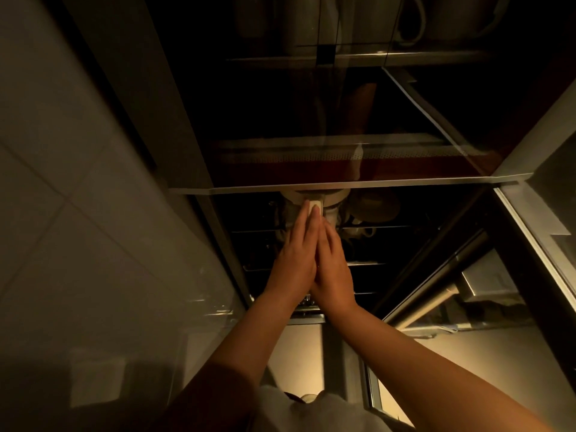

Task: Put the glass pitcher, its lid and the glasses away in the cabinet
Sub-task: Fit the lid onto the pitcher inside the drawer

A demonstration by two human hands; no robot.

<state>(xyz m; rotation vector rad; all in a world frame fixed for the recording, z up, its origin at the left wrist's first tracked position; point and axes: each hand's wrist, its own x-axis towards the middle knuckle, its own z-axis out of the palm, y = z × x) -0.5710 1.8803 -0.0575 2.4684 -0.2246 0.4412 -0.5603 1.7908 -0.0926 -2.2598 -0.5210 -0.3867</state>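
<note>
I look up into a dark wall cabinet [343, 182]. My left hand [296, 257] and my right hand [333, 266] are raised side by side with fingers straight. Their fingertips press on a small white tab [315, 204] at the lower edge of the cabinet's glass door. Just behind the tab, a pale round shape that looks like the glass pitcher [288, 210] with its lid stands on a wire shelf, half hidden by my fingers. A rounded glass or cup [372, 207] sits to its right. Neither hand holds anything.
Light mugs or jugs [411, 23] stand on the top shelf behind the glass. A tiled wall [78, 182] runs along the left. At the right are another cabinet edge [536, 232] and a metal bar handle [436, 291]. A lit countertop [436, 369] lies below.
</note>
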